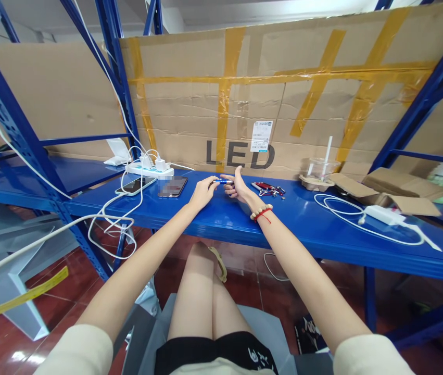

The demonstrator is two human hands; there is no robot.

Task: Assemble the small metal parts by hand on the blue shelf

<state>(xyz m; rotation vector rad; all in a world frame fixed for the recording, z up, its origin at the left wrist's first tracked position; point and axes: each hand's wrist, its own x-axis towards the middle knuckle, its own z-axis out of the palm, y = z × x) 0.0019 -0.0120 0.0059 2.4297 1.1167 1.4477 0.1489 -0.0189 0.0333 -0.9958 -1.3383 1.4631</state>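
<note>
A slim blue pen [223, 182] with metallic bands lies level between my two hands, just above the blue shelf. My left hand [203, 191] pinches its left end with the fingertips. At the other end, my right hand [239, 186] has its palm turned inward and thumb raised, with the curled fingers around the pen; exactly how they grip is hard to see. To the right of that hand lies a loose pile of small red, blue and silver pen-like pieces [268, 189]. They are too small to tell apart.
On the left of the blue shelf [221, 221] are two phones [173, 187] and a white power strip [151, 169] with tangled cables. A plastic cup [318, 169] with a straw, a white adapter [385, 215] and an opened carton [385, 188] occupy the right. Large cardboard [190, 114] stands behind.
</note>
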